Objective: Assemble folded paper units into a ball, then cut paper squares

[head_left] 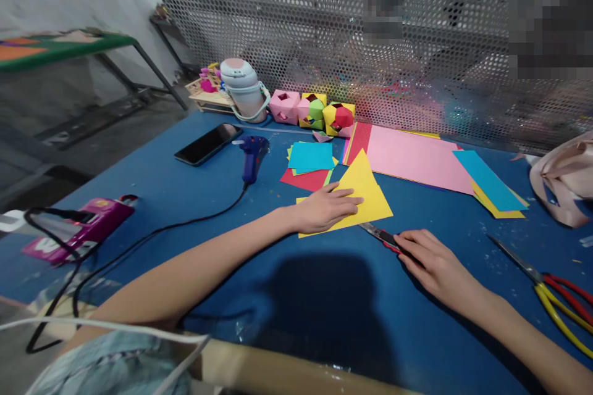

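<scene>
My left hand (327, 207) lies flat with fingers stretched out, pressing on a folded yellow sheet of paper (368, 194) on the blue table. The paper shows a triangular flap, its peak pointing away from me. In my right hand (435, 262) is a utility knife (386, 237) with a black and red handle. Its blade reaches the paper's near edge; whether it is between the layers I cannot tell. Behind my left hand sits a small stack of blue, red and green paper squares (310, 157).
Pink and red sheets (412, 157) lie at the back, beside blue strips (493, 182). Scissors (540, 281) rest at right. Left are a glue gun (252, 157), its cord, a phone (208, 143) and a purple power strip (83, 228). A bottle (243, 92) and folded paper cubes (312, 111) stand behind.
</scene>
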`<control>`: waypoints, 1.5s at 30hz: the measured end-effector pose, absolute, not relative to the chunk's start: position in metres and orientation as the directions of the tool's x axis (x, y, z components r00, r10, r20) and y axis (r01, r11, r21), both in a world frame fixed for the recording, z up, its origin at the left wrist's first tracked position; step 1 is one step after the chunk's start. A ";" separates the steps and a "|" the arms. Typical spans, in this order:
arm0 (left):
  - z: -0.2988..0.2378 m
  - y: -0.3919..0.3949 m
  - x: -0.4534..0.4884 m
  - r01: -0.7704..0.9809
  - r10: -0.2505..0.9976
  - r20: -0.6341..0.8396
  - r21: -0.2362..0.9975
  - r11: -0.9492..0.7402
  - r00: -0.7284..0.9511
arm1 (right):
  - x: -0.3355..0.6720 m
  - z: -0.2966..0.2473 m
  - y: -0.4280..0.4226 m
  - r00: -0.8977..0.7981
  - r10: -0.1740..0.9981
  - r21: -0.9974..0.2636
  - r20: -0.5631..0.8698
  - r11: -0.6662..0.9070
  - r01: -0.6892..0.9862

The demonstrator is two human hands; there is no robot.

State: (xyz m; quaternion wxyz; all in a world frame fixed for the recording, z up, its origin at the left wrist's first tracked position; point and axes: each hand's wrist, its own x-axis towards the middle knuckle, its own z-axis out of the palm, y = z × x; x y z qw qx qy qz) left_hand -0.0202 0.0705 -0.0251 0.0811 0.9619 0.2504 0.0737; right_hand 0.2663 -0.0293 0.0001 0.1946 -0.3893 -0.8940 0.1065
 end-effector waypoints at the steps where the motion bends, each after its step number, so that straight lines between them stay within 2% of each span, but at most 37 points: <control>1: -0.024 0.070 -0.020 0.470 0.494 0.096 0.200 -0.860 0.864 | 0.266 0.000 -0.029 -0.622 0.736 -0.340 0.268 0.676 0.653; 10: -0.012 0.080 -0.029 0.420 0.425 -0.016 0.184 -0.888 0.905 | 0.265 0.003 -0.026 -0.643 0.723 -0.339 0.253 0.688 0.641; 25: -0.014 0.080 -0.030 0.452 0.465 0.002 0.230 -0.862 0.885 | 0.254 0.006 -0.022 -0.673 0.697 -0.351 0.248 0.712 0.609; 45: -0.012 0.079 -0.029 0.460 0.466 -0.019 0.191 -0.867 0.885 | 0.245 0.007 -0.020 -0.703 0.665 -0.336 0.250 0.741 0.581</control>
